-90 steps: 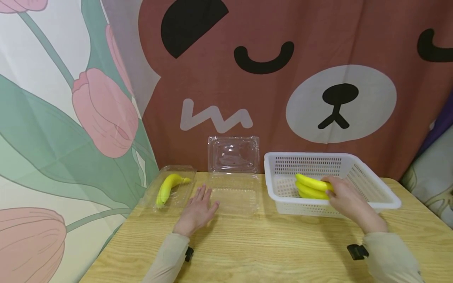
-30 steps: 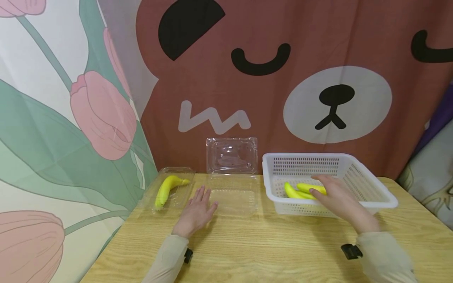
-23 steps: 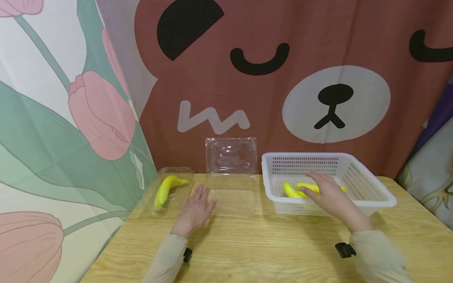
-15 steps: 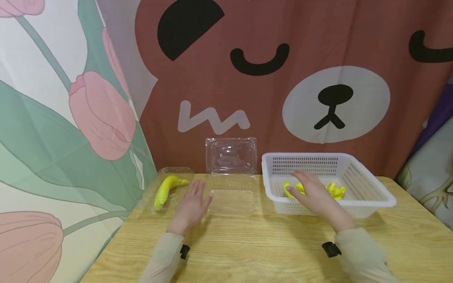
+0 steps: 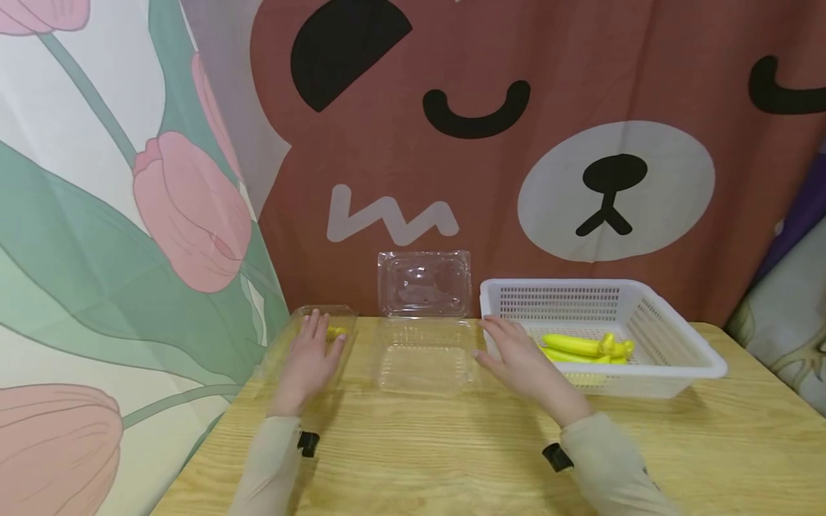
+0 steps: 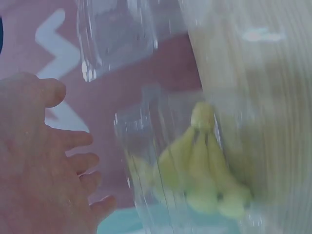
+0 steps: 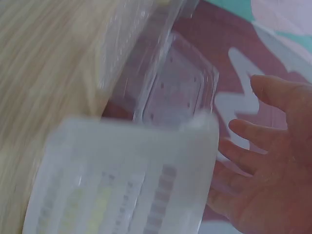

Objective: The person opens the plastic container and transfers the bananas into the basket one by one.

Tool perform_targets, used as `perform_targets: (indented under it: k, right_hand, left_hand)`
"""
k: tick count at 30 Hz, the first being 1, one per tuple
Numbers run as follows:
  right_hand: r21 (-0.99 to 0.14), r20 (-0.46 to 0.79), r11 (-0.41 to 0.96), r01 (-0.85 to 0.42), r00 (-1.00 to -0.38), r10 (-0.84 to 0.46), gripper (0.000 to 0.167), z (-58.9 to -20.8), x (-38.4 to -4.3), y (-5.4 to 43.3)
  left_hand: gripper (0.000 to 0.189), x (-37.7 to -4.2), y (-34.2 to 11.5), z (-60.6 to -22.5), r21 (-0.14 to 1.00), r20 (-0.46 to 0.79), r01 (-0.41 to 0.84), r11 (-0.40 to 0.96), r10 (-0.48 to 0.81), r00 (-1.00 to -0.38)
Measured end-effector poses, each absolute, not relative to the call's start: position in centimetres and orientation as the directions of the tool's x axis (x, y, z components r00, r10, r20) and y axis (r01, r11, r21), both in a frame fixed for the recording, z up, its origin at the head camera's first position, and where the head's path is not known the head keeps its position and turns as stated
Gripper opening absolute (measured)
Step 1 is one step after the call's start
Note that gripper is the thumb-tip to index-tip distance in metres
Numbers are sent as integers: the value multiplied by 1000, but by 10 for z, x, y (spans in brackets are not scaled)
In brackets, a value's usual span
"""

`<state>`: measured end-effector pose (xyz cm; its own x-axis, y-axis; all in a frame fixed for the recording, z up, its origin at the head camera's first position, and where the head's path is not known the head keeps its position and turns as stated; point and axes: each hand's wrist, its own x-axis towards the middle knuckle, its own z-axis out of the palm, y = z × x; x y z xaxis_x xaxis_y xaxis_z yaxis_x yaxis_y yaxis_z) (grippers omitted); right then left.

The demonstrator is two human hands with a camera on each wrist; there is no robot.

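In the head view my left hand (image 5: 310,365) hovers over a clear plastic clamshell box (image 5: 345,319) at the left, fingers extended; contact cannot be told. Most of the banana bunch in that box is behind the hand, but the left wrist view shows the bananas (image 6: 200,165) joined at one stem. My right hand (image 5: 529,369) is stretched out at the near left corner of a white perforated basket (image 5: 693,373), holding nothing. Yellow bananas (image 5: 571,345) lie in the basket. Between the hands stands another clamshell box (image 5: 422,390), its clear lid (image 5: 422,283) raised, with nothing visible inside.
A wooden table (image 5: 413,459) carries the boxes and basket. Right behind them hangs a brown bear-print cloth (image 5: 490,193), and a tulip-print cloth (image 5: 187,208) borders the left side. The basket's raised rim stands beside the right hand.
My right hand has let go of the bananas in the basket and moved left to its near left corner. My left hand has moved left from beside the middle box onto the left one.
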<state>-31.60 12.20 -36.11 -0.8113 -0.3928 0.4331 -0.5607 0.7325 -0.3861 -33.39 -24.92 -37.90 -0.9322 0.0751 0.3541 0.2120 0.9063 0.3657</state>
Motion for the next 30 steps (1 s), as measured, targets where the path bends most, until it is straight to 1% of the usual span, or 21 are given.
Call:
perform_targets:
  k: [4,7,12,16,20,25,28,30]
  right_hand:
    - [-388,415,717,-579,-804,-425,59,-365,-316,99]
    - [-413,411,688,-597,-796,-444,60,-366,-314,83]
    - [-461,405,660,-593,-803,-438,59,-367,-316,61]
    - [-507,384,650,-566,-823,-418,59,-369,-319,45]
    - [-564,345,619,-547,-837,-425,59,-373,-318,28]
    - [-596,353,563,-572,-817,-456,57,-381,-319,6]
    - [-659,342,508,-556,-822,-456,55,-382,-320,-7]
    - [-754,310,416,-508,-834,-456,54,-381,-320,-15]
  left_hand:
    - [68,-331,-272,-377,381,365,189,905,41,-930]
    - [69,-329,-286,-375,402,343,161,901,14,-939]
    - [66,-332,-305,-374,461,325,140,876,-19,-946]
    - [63,-336,-324,-375,529,318,130,839,-54,-946]
    - [71,-336,-341,-378,580,262,74,811,-100,-960]
    - [73,-336,-354,-385,635,194,42,772,-107,-975]
    - [70,-335,-359,-389,686,152,21,727,-116,-982]
    - [66,-333,-361,-392,712,135,11,702,-121,-983]
